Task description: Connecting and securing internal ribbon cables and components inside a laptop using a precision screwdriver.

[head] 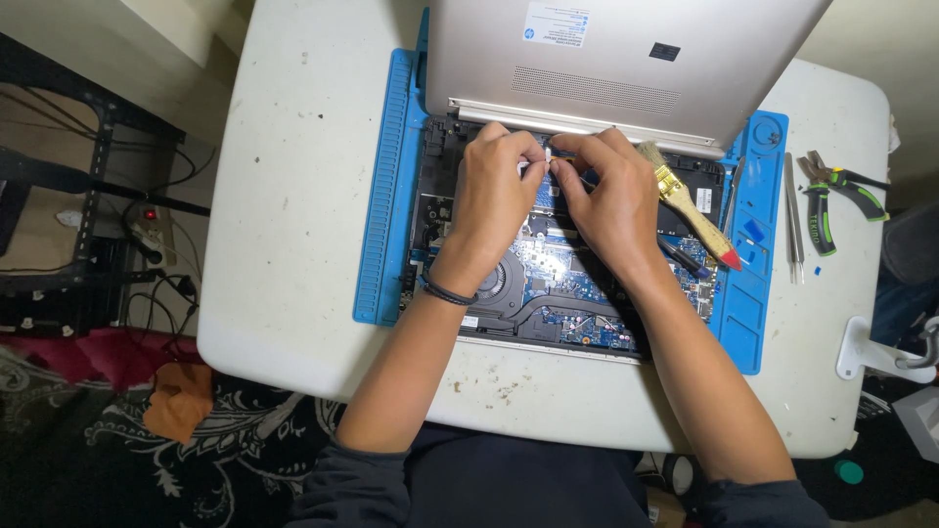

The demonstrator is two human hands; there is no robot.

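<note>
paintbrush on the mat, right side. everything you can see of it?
The flat paintbrush with pale bristles, brass-coloured metal ferrule and light wooden handle tipped red lies diagonally on the right part of the blue ribbed work mat, bristles toward the silver laptop lid, red tip pointing down-right. It partly overlaps the opened laptop base. The bristles sit right beside the right hand; contact cannot be told. It looks clean and undamaged.

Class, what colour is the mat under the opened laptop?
Blue; the mat shows best in the head view.

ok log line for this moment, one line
left hand + right hand: pinching small white part | over opened laptop | paintbrush beside
</note>
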